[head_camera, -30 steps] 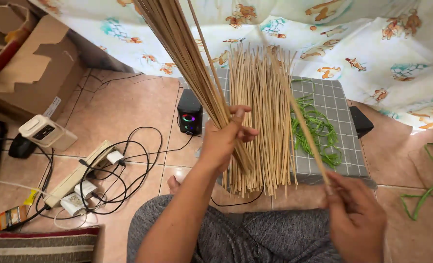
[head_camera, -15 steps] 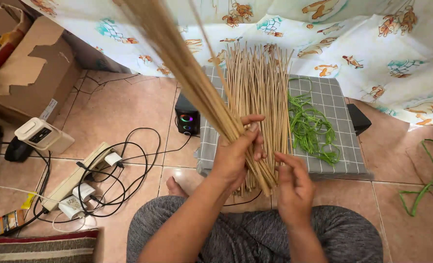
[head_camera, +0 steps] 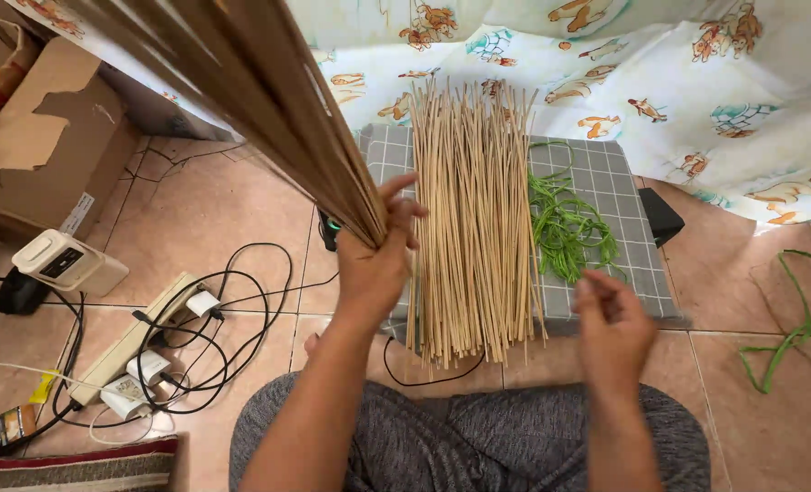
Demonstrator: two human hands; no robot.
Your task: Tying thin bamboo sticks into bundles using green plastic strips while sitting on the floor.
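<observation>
Gripping a fanned bundle of thin tan sticks [head_camera: 269, 100], left hand [head_camera: 378, 255] closed, right hand [head_camera: 610, 328] loosely open, empty

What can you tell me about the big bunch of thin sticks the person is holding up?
The bunch of thin tan sticks looks like dry wood or bamboo, long, straight and packed tight. The left hand grips its lower end, and it slants up to the left, out of the picture. It looks blurred near the camera. It is lifted above the tiled floor, beside a flat pile of similar sticks lying on a grey checked mat.
</observation>
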